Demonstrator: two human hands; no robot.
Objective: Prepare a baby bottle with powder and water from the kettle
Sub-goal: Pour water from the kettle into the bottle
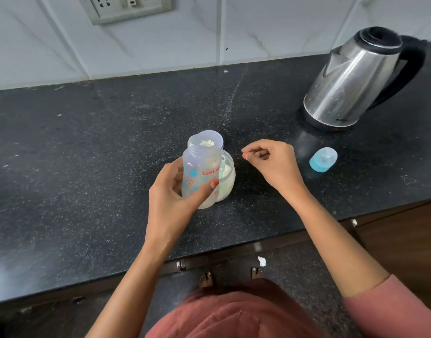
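My left hand (172, 191) grips a clear baby bottle (200, 167) with red lettering, upright on the black counter. Its mouth is uncovered and a clump of white powder (207, 143) shows at the top. Touching the bottle on its right stands a small glass jar (228, 178) of pale powder with a light green scoop inside. My right hand (270, 161) hovers to the right of the jar, thumb and forefinger pinched, with nothing visible in them. A blue bottle cap with its teat (323, 159) lies further right. The steel kettle (355, 79) stands at the back right.
A translucent round lid (215, 137) shows just behind the bottle mouth. The black stone counter (87, 154) runs to a white tiled wall with a socket plate (126, 7). The counter's front edge (234, 247) is close to my body, with the floor and my feet below.
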